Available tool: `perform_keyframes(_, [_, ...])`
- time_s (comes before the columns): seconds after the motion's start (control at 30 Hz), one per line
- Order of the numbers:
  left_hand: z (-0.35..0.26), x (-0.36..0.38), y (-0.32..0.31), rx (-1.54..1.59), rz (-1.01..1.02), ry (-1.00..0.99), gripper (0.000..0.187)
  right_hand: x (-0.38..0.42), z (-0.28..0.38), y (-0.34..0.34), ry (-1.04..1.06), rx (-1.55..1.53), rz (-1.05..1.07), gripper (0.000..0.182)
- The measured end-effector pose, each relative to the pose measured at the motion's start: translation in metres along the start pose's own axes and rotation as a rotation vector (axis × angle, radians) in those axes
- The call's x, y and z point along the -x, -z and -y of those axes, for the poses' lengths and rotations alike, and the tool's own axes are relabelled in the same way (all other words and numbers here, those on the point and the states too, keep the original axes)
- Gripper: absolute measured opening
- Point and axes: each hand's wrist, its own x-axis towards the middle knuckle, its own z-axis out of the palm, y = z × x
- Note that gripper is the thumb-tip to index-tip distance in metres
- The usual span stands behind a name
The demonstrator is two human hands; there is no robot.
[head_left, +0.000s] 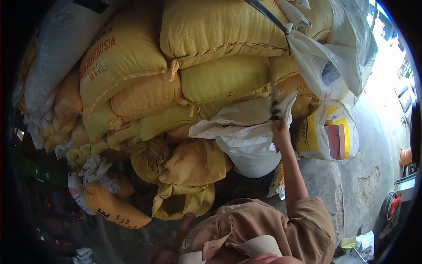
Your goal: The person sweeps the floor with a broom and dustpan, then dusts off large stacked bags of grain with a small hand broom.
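My right hand (280,132) is raised beside an open white sack (244,145), fingers wrapped round a dark-handled tool (275,105). The tool stands upright, its thin upper part blurred against the stacked sacks; I cannot tell its exact kind. The white sack's loose mouth is folded outward and its lower body bulges. Low in the view, my left hand (183,225) is in shadow beside my brown shirt, one fingertip showing near an open yellow sack (165,209). Its other fingers are hidden.
Stuffed yellow sacks (220,33) are stacked high ahead, with a white plastic sack (323,57) hanging at right. A yellow-and-white bag (329,136) stands on the concrete floor (365,176). An orange printed sack (116,209) lies lower left. A brush (348,243) lies lower right.
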Motion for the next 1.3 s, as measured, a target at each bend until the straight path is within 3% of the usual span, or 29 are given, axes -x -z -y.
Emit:
perform_keyframes(0.07, [0.006,-0.008,0.003,-0.008,0.040,-0.082,0.031,0.015,-0.008,-0.030,0.006,0.011,0.256,0.064])
perform_keyframes(0.2, [0.003,-0.024,0.001,-0.193,0.102,0.123,0.035,0.069,0.011,-0.037,0.184,0.152,0.783,0.062])
perform_keyframes(0.23, [-0.007,-0.028,-0.003,-0.237,0.121,0.171,0.036,0.072,-0.004,-0.037,0.181,0.164,0.787,0.062])
perform_keyframes(0.3, [-0.038,-0.038,-0.006,-0.173,-0.089,0.124,0.041,0.067,-0.038,-0.038,0.797,0.186,0.495,0.060])
perform_keyframes(0.33, [-0.065,-0.040,-0.006,-0.177,-0.166,0.085,0.041,0.069,-0.030,-0.026,0.797,0.195,0.504,0.060])
perform_keyframes(0.4, [-0.120,-0.036,-0.003,-0.114,-0.247,0.019,0.039,0.079,0.000,0.006,0.027,0.068,0.526,0.060])
perform_keyframes(0.47, [-0.151,-0.046,-0.002,0.079,-0.257,-0.100,0.037,0.072,0.004,0.025,0.033,0.118,0.271,0.060])
perform_keyframes(0.53, [-0.188,-0.052,-0.001,0.167,-0.337,-0.243,0.037,0.051,-0.024,0.040,0.317,0.265,-0.020,0.058])
perform_keyframes(0.6, [-0.228,-0.058,-0.002,0.077,-0.472,-0.434,0.042,0.051,-0.018,0.050,0.190,0.238,-0.005,0.057])
perform_keyframes(0.7, [-0.289,-0.055,-0.002,-0.167,-0.554,-0.684,0.055,0.059,-0.031,0.045,0.355,0.069,0.086,0.059])
perform_keyframes(0.87, [-0.392,-0.035,-0.027,-0.468,-0.419,-1.131,0.063,0.095,-0.021,0.069,0.349,-0.093,0.056,0.062])
perform_keyframes(0.93, [-0.406,-0.049,-0.051,-0.466,-0.313,-1.201,0.063,0.111,-0.027,0.097,0.349,-0.376,0.147,0.069])
perform_keyframes(1.0, [-0.416,-0.053,-0.073,-0.475,-0.192,-1.270,0.064,0.123,-0.042,0.120,0.378,-0.480,0.063,0.077])
perform_keyframes(1.07, [-0.428,-0.050,-0.093,-0.653,-0.352,-1.325,0.064,0.137,-0.073,0.154,0.368,-0.795,0.230,0.073])
perform_keyframes(1.1, [-0.433,-0.050,-0.100,-0.663,-0.311,-1.360,0.064,0.142,-0.101,0.171,0.361,-0.862,0.383,0.062])
perform_keyframes(1.13, [-0.439,-0.049,-0.103,-0.719,-0.357,-1.308,0.064,0.152,-0.112,0.175,0.368,-0.875,0.335,0.062])
perform_keyframes(1.2, [-0.454,-0.048,-0.115,-0.790,-0.377,-1.282,0.064,0.174,-0.136,0.177,-0.073,-0.638,0.095,0.051])
perform_keyframes(1.23, [-0.461,-0.045,-0.119,-0.801,-0.382,-1.325,0.064,0.178,-0.157,0.171,-0.219,-0.615,-0.021,0.030])
perform_keyframes(1.27, [-0.467,-0.045,-0.124,-0.818,-0.385,-1.369,0.063,0.178,-0.185,0.168,-0.231,-0.648,-0.049,0.030])
perform_keyframes(1.3, [-0.467,-0.044,-0.135,-0.782,-0.309,-1.439,0.063,0.181,-0.221,0.168,-0.460,-0.767,-0.075,0.022])
